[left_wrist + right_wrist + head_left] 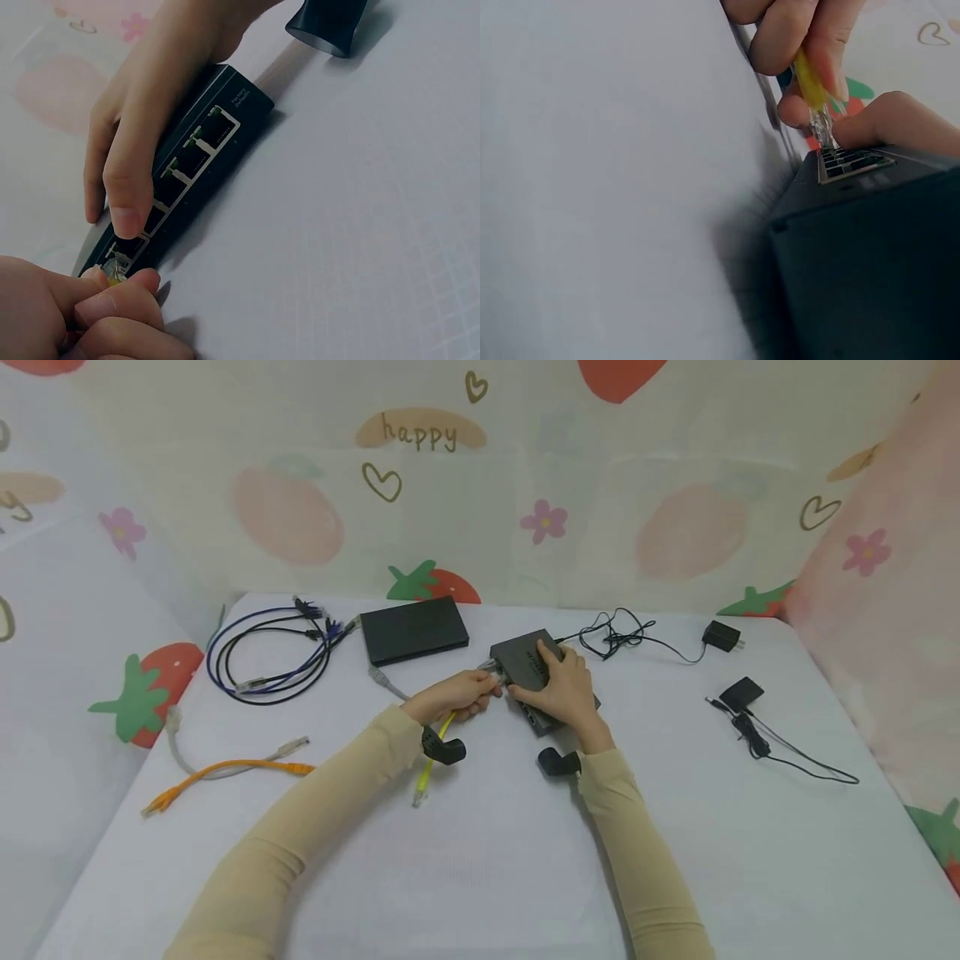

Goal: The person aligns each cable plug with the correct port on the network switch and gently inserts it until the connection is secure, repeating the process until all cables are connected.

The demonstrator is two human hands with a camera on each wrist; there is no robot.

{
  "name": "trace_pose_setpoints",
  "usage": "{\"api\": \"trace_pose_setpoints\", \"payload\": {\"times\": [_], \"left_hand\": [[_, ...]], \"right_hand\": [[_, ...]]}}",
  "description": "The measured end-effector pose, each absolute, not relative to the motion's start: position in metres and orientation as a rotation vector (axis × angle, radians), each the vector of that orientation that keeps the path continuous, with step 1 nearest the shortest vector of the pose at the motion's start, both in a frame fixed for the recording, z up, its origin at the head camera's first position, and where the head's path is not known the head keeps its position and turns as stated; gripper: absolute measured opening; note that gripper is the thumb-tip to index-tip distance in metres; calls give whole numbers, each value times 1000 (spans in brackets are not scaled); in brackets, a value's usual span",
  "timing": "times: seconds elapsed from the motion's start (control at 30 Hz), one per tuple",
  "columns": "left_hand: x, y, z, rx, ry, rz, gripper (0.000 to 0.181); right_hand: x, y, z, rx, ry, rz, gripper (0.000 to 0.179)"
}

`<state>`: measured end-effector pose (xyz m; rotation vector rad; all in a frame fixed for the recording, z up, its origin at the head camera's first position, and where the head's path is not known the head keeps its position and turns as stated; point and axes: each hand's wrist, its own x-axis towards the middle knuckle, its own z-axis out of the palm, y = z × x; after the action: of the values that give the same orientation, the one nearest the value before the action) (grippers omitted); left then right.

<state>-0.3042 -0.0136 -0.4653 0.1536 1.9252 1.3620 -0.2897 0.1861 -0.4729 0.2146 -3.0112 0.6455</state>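
A small dark network switch [523,662] sits tilted on the white table, its row of Ethernet ports [196,159] facing left. My left hand [454,693] pinches a yellow Ethernet cable [808,81] close behind its clear plug [114,268], which is right at a port towards the far end of the row. The cable's other end hangs below that hand, above the table. My right hand [564,687] holds the switch, fingers over its top and thumb bent over the port-side edge. A grey Ethernet cable [387,683] runs under my left hand, partly hidden.
A larger black box [414,632] lies behind, left of the switch. Coiled blue and black cables [272,697] are at the back left; orange [225,766] and grey [180,753] cables in front of them. Two power adapters, one farther back [722,636] and one nearer [742,692], lie right.
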Motion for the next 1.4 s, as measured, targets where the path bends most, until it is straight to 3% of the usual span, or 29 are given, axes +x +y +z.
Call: {"api": "trace_pose_setpoints", "payload": {"times": [0.8, 1.4], "left_hand": [[-306, -14, -470, 175, 1878, 1407, 36], [-309, -2, -462, 44, 1867, 1380, 32]], "right_hand": [[-293, 189, -471, 269, -3034, 697, 96], [-291, 191, -468, 296, -3049, 699, 96]]}}
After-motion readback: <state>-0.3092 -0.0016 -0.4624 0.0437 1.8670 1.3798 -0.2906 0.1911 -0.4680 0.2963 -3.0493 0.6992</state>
